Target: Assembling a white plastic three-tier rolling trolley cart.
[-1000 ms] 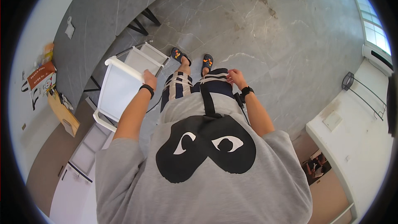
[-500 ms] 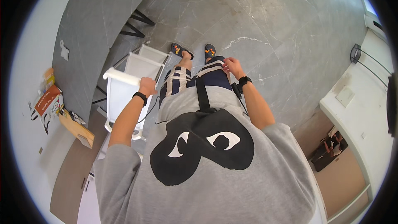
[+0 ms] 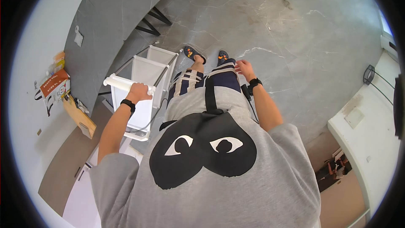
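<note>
At my left side stands a white tiered trolley [image 3: 141,69] with several shelf trays and grey metal posts. My left hand [image 3: 139,92] is closed round the white bar [image 3: 118,82] along its top edge; a black band is on that wrist. My right hand [image 3: 244,68] hangs by the right leg of my striped shorts [image 3: 221,76], fingers loosely bent and apart, with nothing in them. A black band is on the right wrist too. Below that hand, a small black device [image 3: 246,90] with a cable is at my waist.
Beyond the trolley runs a long grey table [image 3: 103,21] with black legs [image 3: 152,22]. A bag [image 3: 55,85] and a wooden board [image 3: 79,118] are at the left wall. A white counter [image 3: 352,143] curves along the right. Grey marbled floor [image 3: 236,12] lies ahead.
My left hand has moved left along the trolley's top bar and gripped it, and the trolley has turned slightly. My right hand stays beside my leg. The whole view has shifted a little.
</note>
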Action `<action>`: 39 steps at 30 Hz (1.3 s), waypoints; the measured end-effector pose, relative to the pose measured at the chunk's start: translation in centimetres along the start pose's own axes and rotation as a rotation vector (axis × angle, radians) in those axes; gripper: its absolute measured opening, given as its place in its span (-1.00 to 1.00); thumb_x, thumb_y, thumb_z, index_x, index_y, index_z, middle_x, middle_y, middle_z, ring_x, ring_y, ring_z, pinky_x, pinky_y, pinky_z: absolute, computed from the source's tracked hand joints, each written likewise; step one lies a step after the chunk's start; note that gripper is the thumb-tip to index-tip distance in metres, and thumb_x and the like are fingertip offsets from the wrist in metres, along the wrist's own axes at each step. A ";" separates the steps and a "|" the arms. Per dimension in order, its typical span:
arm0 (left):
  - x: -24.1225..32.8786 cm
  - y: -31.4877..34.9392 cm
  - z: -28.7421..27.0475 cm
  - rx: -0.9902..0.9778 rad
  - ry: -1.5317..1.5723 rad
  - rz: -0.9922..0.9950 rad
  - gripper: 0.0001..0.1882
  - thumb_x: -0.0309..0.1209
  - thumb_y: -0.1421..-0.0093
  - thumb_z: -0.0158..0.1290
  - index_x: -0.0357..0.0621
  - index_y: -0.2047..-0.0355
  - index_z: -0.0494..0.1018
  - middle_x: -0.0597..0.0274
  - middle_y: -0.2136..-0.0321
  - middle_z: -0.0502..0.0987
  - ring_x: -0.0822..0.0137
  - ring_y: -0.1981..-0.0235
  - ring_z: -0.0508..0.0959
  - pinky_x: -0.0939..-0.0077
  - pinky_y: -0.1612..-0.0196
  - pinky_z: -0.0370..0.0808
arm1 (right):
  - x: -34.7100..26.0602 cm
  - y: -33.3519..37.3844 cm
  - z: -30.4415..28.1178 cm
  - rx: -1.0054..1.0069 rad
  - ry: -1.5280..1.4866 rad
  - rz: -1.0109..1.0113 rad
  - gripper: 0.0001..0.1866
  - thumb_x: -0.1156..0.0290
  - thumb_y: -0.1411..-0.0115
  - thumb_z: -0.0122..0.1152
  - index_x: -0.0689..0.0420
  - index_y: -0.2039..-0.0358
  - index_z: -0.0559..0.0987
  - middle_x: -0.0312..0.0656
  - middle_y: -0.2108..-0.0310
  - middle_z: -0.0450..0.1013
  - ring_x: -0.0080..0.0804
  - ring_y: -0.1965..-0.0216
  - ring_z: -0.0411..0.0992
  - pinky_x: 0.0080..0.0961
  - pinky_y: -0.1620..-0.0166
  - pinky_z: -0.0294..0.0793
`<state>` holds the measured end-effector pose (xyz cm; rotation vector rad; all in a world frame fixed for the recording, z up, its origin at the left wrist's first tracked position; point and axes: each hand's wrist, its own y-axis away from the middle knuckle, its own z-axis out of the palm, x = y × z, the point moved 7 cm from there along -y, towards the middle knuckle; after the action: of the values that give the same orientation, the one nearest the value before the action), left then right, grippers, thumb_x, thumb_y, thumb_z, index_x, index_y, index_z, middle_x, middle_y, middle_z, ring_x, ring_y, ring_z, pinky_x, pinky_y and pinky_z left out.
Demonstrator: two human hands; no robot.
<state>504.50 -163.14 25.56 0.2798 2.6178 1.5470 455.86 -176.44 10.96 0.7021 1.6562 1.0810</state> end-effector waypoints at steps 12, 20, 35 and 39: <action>-0.1 -0.2 -4.9 0.159 0.054 -0.037 -0.53 0.04 0.12 0.11 -0.15 0.46 0.62 -0.01 0.47 0.61 0.02 0.35 0.61 0.19 0.23 0.52 | -3.7 3.8 0.7 -0.101 0.199 -0.230 -0.65 0.32 -0.20 -0.03 0.22 0.07 0.52 -0.17 0.34 0.53 -0.48 0.39 0.49 -0.55 0.29 0.48; 5.3 -2.7 -7.3 0.461 -0.060 0.129 -0.65 -0.06 0.03 0.11 -0.09 0.50 0.60 0.12 0.46 0.60 0.11 0.24 0.53 0.18 -0.03 0.29 | -8.5 6.3 14.7 -0.212 0.460 -0.549 -0.67 0.25 -0.10 0.08 0.17 0.22 0.61 0.08 0.28 0.56 -0.01 0.19 0.53 -0.27 0.08 0.48; 4.8 5.9 -2.7 0.823 0.945 -0.068 -0.65 -0.35 -0.04 0.15 -0.26 0.19 0.43 0.00 0.16 0.49 0.05 0.02 0.43 0.24 -0.07 0.32 | -16.3 12.2 28.8 -0.282 0.514 -0.781 -0.27 0.02 -0.10 0.19 0.31 -0.13 0.33 0.20 -0.07 0.33 0.06 -0.05 0.38 -0.26 -0.10 0.35; -2.6 4.7 1.3 1.016 0.624 -0.318 -0.48 -0.25 -0.06 0.19 -0.23 0.02 0.36 -0.01 0.03 0.41 0.02 -0.04 0.37 0.10 -0.12 0.27 | -19.4 11.1 34.5 -0.199 0.729 -0.939 -0.26 0.05 -0.08 0.22 0.33 -0.13 0.32 0.25 -0.12 0.27 0.11 -0.09 0.33 -0.23 -0.16 0.30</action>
<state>507.77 -160.31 28.97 -0.6431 3.4493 0.0902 494.29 -176.84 25.53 -0.6654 2.0757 0.7878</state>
